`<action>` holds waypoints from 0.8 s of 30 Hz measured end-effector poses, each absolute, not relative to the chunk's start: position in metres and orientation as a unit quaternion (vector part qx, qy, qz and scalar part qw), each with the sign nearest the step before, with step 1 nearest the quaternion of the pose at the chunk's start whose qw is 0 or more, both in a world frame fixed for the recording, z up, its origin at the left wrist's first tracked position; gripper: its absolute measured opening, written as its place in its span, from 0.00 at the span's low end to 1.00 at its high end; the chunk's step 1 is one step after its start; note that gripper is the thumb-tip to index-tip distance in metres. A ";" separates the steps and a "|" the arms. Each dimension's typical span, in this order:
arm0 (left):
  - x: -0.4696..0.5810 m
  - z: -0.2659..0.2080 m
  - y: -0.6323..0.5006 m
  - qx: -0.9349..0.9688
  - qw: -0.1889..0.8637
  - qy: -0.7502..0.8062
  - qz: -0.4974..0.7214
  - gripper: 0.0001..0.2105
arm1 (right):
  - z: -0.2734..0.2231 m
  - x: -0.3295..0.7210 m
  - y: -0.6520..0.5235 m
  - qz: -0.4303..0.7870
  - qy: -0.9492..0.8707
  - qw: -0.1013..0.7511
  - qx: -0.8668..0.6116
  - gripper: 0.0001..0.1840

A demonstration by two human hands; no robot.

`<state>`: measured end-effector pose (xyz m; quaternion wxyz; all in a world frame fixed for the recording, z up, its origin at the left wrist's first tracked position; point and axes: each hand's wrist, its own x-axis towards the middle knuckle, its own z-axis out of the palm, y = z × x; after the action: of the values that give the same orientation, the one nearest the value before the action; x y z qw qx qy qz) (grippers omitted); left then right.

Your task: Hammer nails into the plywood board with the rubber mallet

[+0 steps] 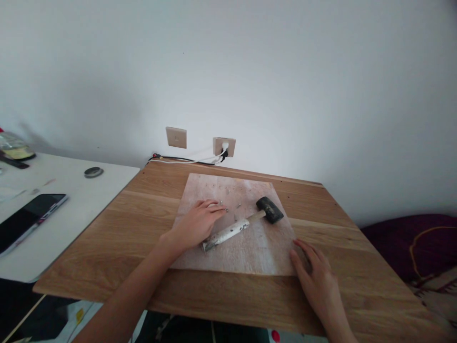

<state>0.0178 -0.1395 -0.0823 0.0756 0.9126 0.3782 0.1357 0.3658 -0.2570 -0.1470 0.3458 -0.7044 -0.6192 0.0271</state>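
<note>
A thin pale wooden board (257, 247) lies on the wooden tabletop. Over its left half is my left hand (200, 221), palm down with the fingers stretched out. Its fingertips are right beside a small metal screw or nail (226, 209); whether they touch it I cannot tell. Several similar small metal pieces are scattered on the board. A mallet with a black head (270, 210) and a worn white handle (228, 232) lies diagonally across it, the handle end close to my left hand. My right hand (317, 276) rests at the board's front right corner, thumb and fingers apart, holding nothing.
On the left, a white table (107, 176) bears a phone (32, 219), a round dark lid (93, 172) and a bottle (16, 146). Cables (189, 160) run along the wall to a socket (230, 147). Dark purple fabric (403, 243) lies at the right.
</note>
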 end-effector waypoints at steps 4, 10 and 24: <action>0.001 -0.079 -0.154 0.900 0.068 0.409 0.136 0.20 | -0.147 0.370 -0.261 0.031 -0.612 0.349 -0.709 0.28; -0.024 -0.086 -0.201 0.880 0.050 0.448 0.151 0.17 | -0.144 0.372 -0.264 0.041 -0.598 0.346 -0.722 0.30; -0.094 -0.101 -0.226 0.787 -0.012 0.594 0.165 0.23 | -0.123 0.294 -0.263 0.182 -0.644 0.368 -0.646 0.23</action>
<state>-0.0938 -0.2258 -0.1012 -0.0119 0.7875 0.5936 0.1654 0.2942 -0.2626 -0.1226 0.3677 -0.6460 -0.6437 0.1821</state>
